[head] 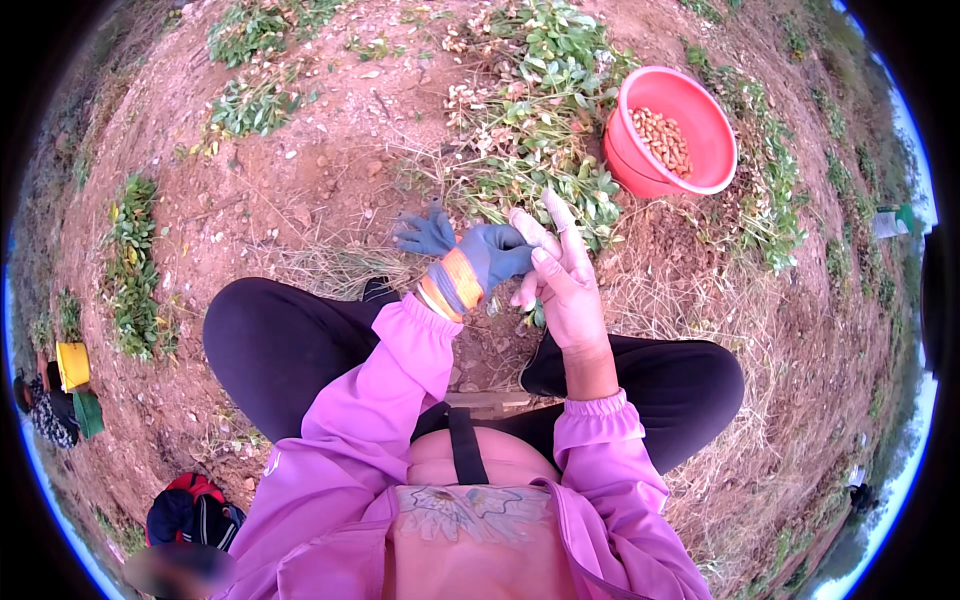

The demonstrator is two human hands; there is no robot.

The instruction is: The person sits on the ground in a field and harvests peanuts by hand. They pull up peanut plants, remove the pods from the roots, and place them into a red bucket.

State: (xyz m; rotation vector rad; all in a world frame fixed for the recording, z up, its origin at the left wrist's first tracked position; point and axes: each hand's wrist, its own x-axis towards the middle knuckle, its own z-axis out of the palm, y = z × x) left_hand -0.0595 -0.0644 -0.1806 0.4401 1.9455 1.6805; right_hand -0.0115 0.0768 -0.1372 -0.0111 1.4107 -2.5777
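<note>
My left hand [491, 259] wears a blue-grey coated work glove with an orange cuff. Its fingers are bent, and the tips touch my right hand [566, 285]; whether they pinch anything is hidden. My right hand is ungloved, palm partly up, fingers apart. Pale wraps or finger covers [556, 210] sit on some of its fingers. The right thumb rests against a gloved fingertip. Just left of my gloved hand, a second blue-grey glove [427, 232] lies on the ground. Beyond my hands is a heap of pulled-up peanut plants [540, 135], with pale pods among the leaves.
A red plastic bucket [709, 97] partly filled with peanuts [661, 142] stands beyond my right hand. Leafy plants [133, 270] lie in rows on reddish soil. At far left are a person [52, 412] and a yellow bucket [73, 366]. A red-and-dark bundle [193, 510] lies behind my left side.
</note>
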